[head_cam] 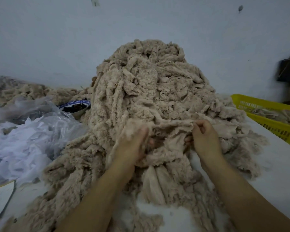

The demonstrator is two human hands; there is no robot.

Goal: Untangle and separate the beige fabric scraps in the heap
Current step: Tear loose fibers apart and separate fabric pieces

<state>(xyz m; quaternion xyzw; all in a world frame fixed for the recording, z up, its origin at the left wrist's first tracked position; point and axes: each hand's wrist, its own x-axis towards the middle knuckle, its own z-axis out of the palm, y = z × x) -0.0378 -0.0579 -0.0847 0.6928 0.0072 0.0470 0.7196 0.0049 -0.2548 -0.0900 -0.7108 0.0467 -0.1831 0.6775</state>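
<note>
Two bare forearms are extended over the white surface (274, 164). A fuzzy beige fabric scrap (171, 127) is pinched closed by the left hand (132, 144) and right hand (203, 138), at the front of the tall beige scrap heap (149, 81). No writing is legible.

Work area: my white table against a plain wall.

The wall (57, 39) ahead of me is pale blue-grey, bare except for two small dark marks near the top. The table surface (274, 164) under me is white. To my left lie crumpled clear plastic bags (32, 111) and white fabric (18, 148), with a blue-rimmed bowl (75, 107) behind them. To my right sits a yellow plastic basket (266, 121); a black bag (288, 69) hangs beyond it. Lighting is dim and even.
</note>
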